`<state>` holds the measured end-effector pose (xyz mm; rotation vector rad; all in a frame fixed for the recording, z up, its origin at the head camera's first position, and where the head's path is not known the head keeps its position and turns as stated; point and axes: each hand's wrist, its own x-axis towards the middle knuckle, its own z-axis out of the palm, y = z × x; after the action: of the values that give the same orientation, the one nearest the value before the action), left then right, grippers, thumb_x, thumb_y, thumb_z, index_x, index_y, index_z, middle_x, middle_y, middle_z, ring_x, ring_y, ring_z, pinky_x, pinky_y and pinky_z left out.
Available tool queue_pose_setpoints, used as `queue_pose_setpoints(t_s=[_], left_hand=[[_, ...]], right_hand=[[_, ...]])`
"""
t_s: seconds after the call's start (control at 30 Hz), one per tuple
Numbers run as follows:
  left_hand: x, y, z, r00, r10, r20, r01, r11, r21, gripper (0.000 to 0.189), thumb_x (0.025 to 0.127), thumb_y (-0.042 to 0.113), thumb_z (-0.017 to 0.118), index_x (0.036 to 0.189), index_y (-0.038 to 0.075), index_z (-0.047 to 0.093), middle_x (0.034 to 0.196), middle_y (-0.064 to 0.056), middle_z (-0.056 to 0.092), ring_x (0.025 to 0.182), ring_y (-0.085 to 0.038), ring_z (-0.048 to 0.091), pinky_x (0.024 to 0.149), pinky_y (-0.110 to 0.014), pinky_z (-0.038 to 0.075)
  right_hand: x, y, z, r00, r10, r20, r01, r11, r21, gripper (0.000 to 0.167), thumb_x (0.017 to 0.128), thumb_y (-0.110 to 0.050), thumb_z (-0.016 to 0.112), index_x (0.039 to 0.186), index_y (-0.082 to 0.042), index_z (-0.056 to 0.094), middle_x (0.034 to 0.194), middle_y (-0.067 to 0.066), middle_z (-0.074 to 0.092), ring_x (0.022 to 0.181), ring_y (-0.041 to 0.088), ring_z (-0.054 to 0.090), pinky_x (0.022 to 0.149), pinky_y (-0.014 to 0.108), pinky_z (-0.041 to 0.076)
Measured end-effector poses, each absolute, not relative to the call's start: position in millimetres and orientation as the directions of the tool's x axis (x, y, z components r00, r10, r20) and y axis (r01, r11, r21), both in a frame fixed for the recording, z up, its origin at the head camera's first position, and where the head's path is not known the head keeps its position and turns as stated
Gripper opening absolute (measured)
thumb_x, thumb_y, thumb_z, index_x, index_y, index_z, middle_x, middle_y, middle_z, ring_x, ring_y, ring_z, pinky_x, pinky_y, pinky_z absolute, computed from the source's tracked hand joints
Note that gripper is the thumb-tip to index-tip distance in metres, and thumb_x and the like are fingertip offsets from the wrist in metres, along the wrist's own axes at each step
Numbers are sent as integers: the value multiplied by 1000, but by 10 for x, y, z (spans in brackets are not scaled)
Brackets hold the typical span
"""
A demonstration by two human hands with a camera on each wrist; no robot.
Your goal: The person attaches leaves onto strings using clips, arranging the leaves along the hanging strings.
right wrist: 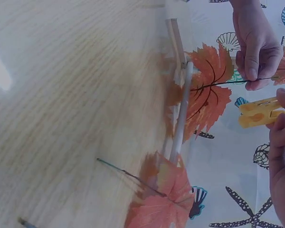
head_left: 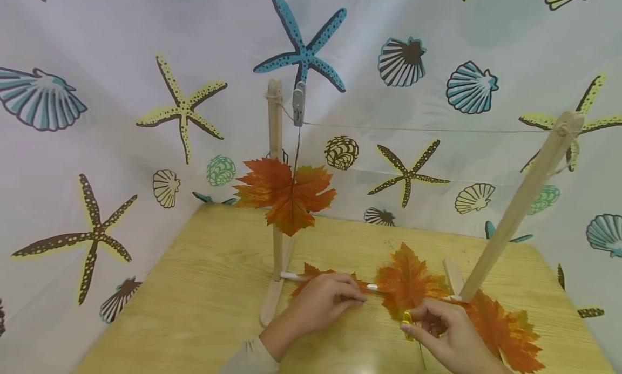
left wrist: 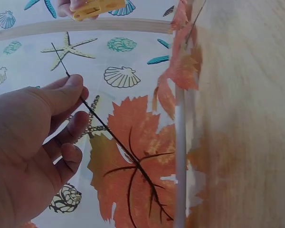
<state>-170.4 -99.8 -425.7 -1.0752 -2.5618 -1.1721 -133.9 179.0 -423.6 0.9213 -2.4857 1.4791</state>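
My left hand (head_left: 323, 304) pinches the thin dark stem (left wrist: 104, 124) of an orange artificial maple leaf (left wrist: 137, 166) between thumb and forefinger. The leaf's blade spreads beside a white rod (left wrist: 180, 142). A yellow clothespin (right wrist: 259, 114) sits between the thumb and fingers of my right hand (head_left: 449, 331), apart from the stem. Above, another maple leaf (head_left: 291, 193) hangs by its stem from a grey clothespin (head_left: 298, 107) on a string (head_left: 427, 129). In the head view, the left hand partly hides the leaf it holds.
Wooden posts, left (head_left: 275, 126) and right (head_left: 522, 206), carry the string over the wooden table (head_left: 194, 293). One loose maple leaf (head_left: 408, 279) lies by the rod, and another (head_left: 510, 336) lies near the right hand. Behind hangs a shell-and-starfish patterned cloth (head_left: 233, 34).
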Motion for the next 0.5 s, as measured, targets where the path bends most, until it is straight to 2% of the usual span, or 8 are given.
queue_pose_setpoints(t_s=[0.23, 0.5], left_hand=[[-1741, -952, -4158, -736, 559, 383, 668, 504, 548, 11, 92, 17, 71, 96, 19, 81, 93, 10, 72, 84, 1, 65, 75, -12, 51], [-1754, -885, -4081, -701, 554, 449, 703, 430, 566, 10, 90, 16, 73, 96, 18, 81, 90, 7, 73, 76, 4, 61, 67, -9, 47]], right_hand=[[-1384, 1750, -4148, -802, -398, 445, -581, 348, -736, 17, 87, -5, 76, 93, -19, 69, 64, -8, 60, 47, 0, 48, 40, 21, 42], [-1422, 1695, -3964, -822, -393, 412, -544, 328, -772, 12, 89, -5, 74, 92, -15, 67, 69, -4, 62, 48, 2, 50, 41, 24, 44]])
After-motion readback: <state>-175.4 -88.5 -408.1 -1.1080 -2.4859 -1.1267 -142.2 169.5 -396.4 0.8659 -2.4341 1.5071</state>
